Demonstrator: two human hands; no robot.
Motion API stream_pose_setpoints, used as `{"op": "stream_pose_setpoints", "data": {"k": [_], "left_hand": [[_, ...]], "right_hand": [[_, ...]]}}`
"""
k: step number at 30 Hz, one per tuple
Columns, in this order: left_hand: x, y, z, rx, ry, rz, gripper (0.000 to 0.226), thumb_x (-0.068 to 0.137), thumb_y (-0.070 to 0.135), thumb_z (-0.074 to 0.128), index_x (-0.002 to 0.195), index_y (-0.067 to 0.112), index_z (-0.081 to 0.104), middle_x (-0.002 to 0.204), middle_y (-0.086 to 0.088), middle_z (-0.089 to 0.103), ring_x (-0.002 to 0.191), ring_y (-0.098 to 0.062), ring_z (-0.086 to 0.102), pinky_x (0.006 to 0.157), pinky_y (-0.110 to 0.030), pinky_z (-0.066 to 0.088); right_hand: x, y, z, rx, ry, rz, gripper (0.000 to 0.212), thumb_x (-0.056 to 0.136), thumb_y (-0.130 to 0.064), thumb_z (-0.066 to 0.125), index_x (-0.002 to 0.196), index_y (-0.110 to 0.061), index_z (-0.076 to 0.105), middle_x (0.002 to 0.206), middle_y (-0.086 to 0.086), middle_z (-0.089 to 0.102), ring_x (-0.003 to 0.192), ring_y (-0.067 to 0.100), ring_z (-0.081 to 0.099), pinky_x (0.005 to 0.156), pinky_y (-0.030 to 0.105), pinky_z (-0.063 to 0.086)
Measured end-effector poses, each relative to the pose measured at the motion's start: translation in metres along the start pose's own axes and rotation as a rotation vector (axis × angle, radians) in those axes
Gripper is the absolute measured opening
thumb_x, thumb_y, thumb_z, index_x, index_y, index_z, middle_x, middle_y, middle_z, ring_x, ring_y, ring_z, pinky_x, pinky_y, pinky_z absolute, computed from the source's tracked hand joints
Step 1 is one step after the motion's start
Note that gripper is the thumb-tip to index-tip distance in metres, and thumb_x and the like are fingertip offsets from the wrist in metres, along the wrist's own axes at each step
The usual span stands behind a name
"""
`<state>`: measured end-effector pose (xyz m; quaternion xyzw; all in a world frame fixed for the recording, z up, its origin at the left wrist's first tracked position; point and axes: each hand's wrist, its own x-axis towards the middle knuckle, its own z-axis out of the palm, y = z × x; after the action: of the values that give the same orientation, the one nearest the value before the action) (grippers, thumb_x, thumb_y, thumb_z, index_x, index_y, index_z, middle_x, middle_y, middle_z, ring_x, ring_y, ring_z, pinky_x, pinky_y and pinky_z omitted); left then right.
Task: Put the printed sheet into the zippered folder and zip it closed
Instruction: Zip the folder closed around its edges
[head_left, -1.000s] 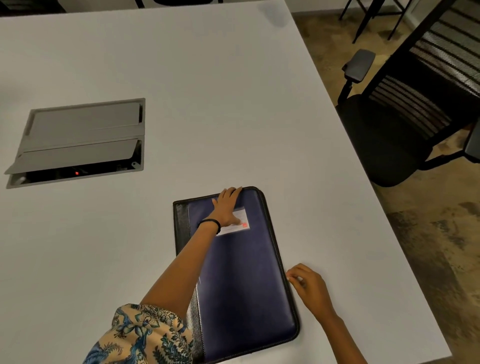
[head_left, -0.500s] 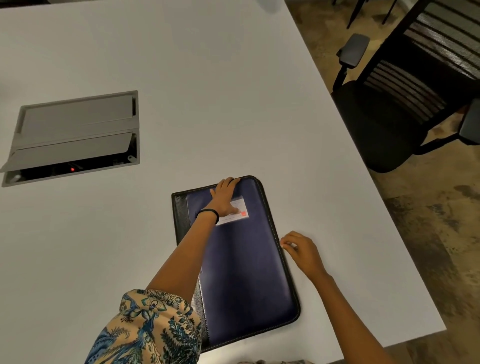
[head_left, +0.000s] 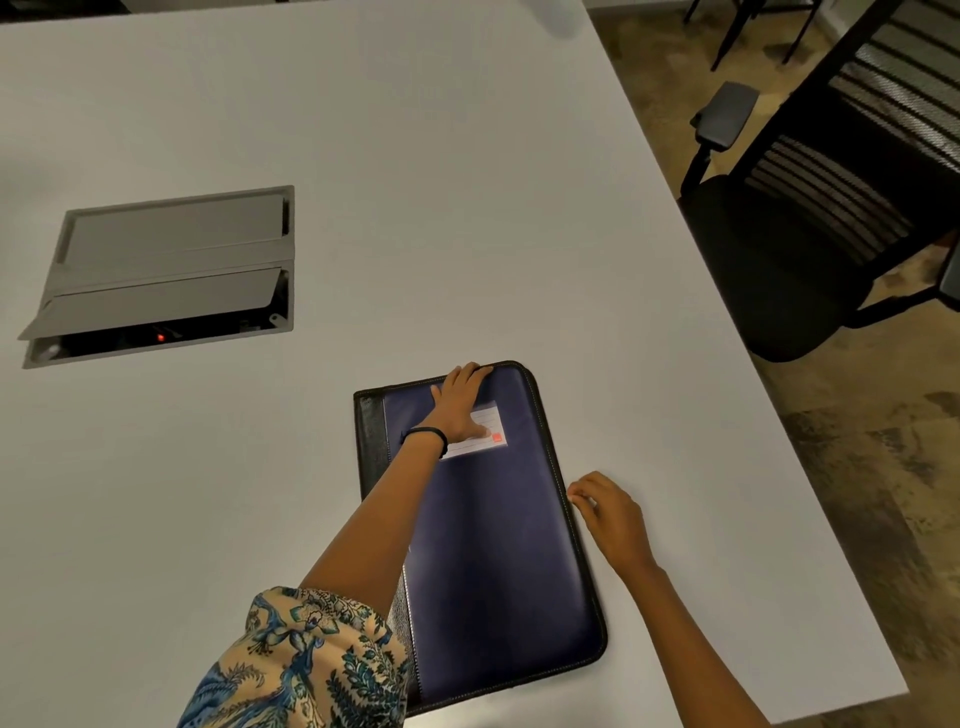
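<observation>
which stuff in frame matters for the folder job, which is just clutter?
Job: zippered folder, left hand flat on it, right hand pinched at its right edge.
Clutter: table cable box, office chair.

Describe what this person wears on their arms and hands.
The left hand is bare, with a thin black band round the wrist and a loose floral sleeve in cream, blue and teal above the elbow. The right hand and forearm are bare.

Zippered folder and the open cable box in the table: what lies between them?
Nothing: in the head view only bare white table separates the zippered folder from the cable box.
</observation>
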<state>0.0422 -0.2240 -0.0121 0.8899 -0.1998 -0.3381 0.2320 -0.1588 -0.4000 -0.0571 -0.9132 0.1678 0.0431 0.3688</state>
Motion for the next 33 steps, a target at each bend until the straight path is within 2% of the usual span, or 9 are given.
{"op": "stream_pose_setpoints", "data": {"k": [11, 17, 22, 29, 33], "left_hand": [[0.000, 0.000, -0.003, -0.021, 0.004, 0.010, 0.093, 0.074, 0.011, 0.078, 0.148, 0.018, 0.022, 0.158, -0.006, 0.011, 0.148, -0.031, 0.003, 0.117, -0.061, 0.006], [0.000, 0.001, -0.004, -0.003, 0.020, 0.020, 0.083, 0.073, 0.010, 0.078, 0.142, 0.018, 0.031, 0.155, -0.004, 0.017, 0.147, -0.030, 0.007, 0.118, -0.058, 0.010], [0.000, 0.001, -0.003, -0.016, 0.016, 0.018, 0.081, 0.074, 0.008, 0.076, 0.141, 0.018, 0.033, 0.155, -0.005, 0.017, 0.147, -0.030, 0.006, 0.117, -0.061, 0.010], [0.002, -0.003, -0.004, -0.057, 0.011, 0.030, 0.081, 0.075, 0.010, 0.075, 0.143, 0.019, 0.030, 0.154, -0.004, 0.020, 0.147, -0.030, 0.008, 0.116, -0.063, 0.011], [0.004, -0.005, -0.006, -0.060, 0.016, 0.059, 0.076, 0.077, 0.012, 0.073, 0.141, 0.018, 0.033, 0.150, -0.003, 0.028, 0.144, -0.028, 0.018, 0.115, -0.060, 0.018]], "right_hand": [[0.036, -0.010, 0.003, -0.016, 0.058, -0.016, 0.012, 0.089, -0.012, 0.057, 0.094, -0.008, 0.067, 0.095, 0.008, 0.068, 0.079, 0.008, 0.058, 0.069, 0.001, 0.038], [0.052, -0.019, 0.003, 0.026, 0.096, -0.012, 0.012, 0.089, -0.011, 0.056, 0.093, -0.006, 0.067, 0.095, 0.010, 0.068, 0.079, 0.012, 0.059, 0.070, 0.015, 0.045], [0.077, -0.030, 0.002, 0.046, 0.107, -0.006, 0.013, 0.090, -0.010, 0.054, 0.092, -0.005, 0.066, 0.095, 0.011, 0.067, 0.079, 0.015, 0.059, 0.068, 0.015, 0.043], [0.112, -0.039, 0.000, 0.052, 0.108, -0.015, 0.012, 0.090, -0.010, 0.054, 0.091, -0.005, 0.066, 0.095, 0.011, 0.067, 0.081, 0.021, 0.062, 0.070, 0.023, 0.048], [0.127, -0.043, 0.000, 0.059, 0.113, -0.023, 0.012, 0.090, -0.009, 0.055, 0.090, -0.005, 0.065, 0.094, 0.012, 0.067, 0.081, 0.023, 0.063, 0.070, 0.026, 0.051]]}}
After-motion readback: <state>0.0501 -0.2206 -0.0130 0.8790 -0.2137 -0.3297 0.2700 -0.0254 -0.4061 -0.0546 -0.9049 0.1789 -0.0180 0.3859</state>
